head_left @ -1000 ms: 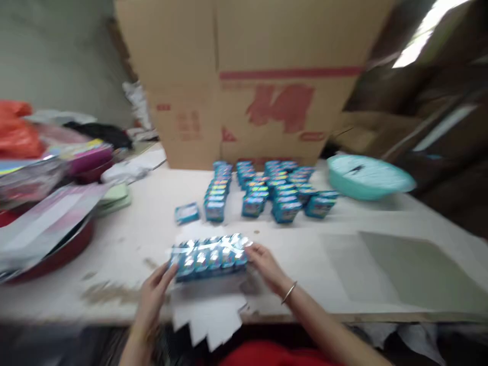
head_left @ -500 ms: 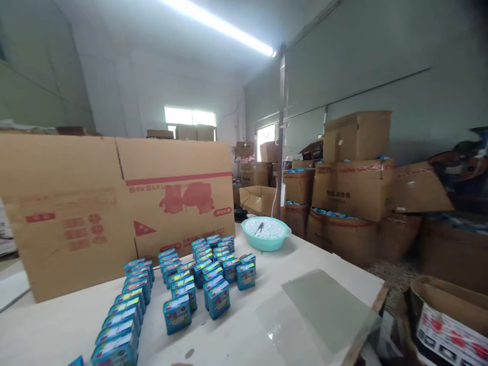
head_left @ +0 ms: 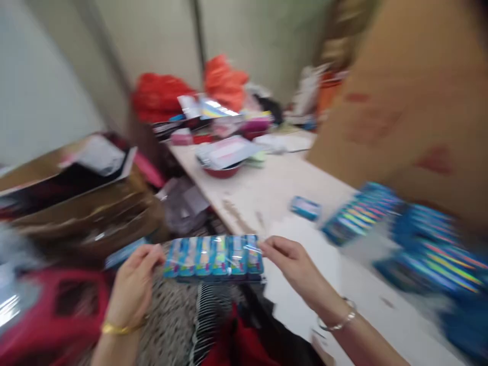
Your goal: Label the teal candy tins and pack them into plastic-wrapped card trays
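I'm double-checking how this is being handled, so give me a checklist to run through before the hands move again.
1. Row of blue packs supported at both ends: ok; left hand at its left end, right hand at its right.
2. Packs lined up: ok; six stand side by side.
3. Row over the table: not ok; most of it shows beyond the table's edge, with floor visible below.
4. Loose pack away from the hands: ok; it lies on the table, apart from both.
5. Clear film fully sealed: cannot tell; shine and blur hide the seams.
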Demonstrator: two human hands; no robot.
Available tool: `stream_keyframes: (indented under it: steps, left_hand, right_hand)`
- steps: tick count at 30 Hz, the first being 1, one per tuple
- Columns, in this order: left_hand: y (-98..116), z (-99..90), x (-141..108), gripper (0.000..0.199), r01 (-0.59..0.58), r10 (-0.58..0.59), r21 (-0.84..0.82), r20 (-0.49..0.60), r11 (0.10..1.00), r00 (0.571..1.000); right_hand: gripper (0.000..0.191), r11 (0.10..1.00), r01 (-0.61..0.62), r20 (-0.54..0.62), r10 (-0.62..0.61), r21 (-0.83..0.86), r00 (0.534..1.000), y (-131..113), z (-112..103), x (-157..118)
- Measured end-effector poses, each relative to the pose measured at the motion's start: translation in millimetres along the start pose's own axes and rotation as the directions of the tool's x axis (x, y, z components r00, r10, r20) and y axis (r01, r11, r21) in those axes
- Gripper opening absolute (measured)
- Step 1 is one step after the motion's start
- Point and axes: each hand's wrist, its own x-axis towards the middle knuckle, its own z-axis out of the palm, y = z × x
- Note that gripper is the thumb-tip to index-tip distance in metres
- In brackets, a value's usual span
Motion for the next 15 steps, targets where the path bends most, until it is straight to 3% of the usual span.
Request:
stream_keyframes:
  steps: [2, 6, 8, 11, 15]
  left_hand:
    - [-43.1, -45.6, 0.4, 0.040, 0.030, -0.060, -0.198, -0.144, 0.980, 0.988]
    - [-136.9, -90.4, 31.7, 0.050, 0.202, -0.273, -0.287, -0.236, 0.937, 0.933]
    - [-184.1, -107.7, 55.9, 0.052, 0.272, -0.352, -0.307, -0.249, 0.912, 0.902]
    - [-251.1, -137.5, 100.8, 0.054, 0.361, -0.457, -0.338, -0.272, 0.869, 0.847]
    - [-326.3, -181.2, 174.5, 0.051, 0.389, -0.488, -0.301, -0.429, 0.871, 0.760]
  right_hand:
    - [0.044, 0.994, -0.105, 0.165, 0.104, 0.000, 0.981, 27.4, 50.1, 24.9]
    - [0.047, 0.940, -0.339, 0.389, 0.327, -0.041, 0.861, 88.2, 158.9, 67.3]
    - [0.049, 0.911, -0.410, 0.436, 0.389, -0.052, 0.811, 119.3, 211.1, 93.0]
    - [0.049, 0.890, -0.448, 0.459, 0.434, -0.085, 0.775, 163.8, 288.5, 137.9]
    - [0.042, 0.891, -0.429, 0.493, 0.442, -0.146, 0.749, 210.2, 393.1, 200.2]
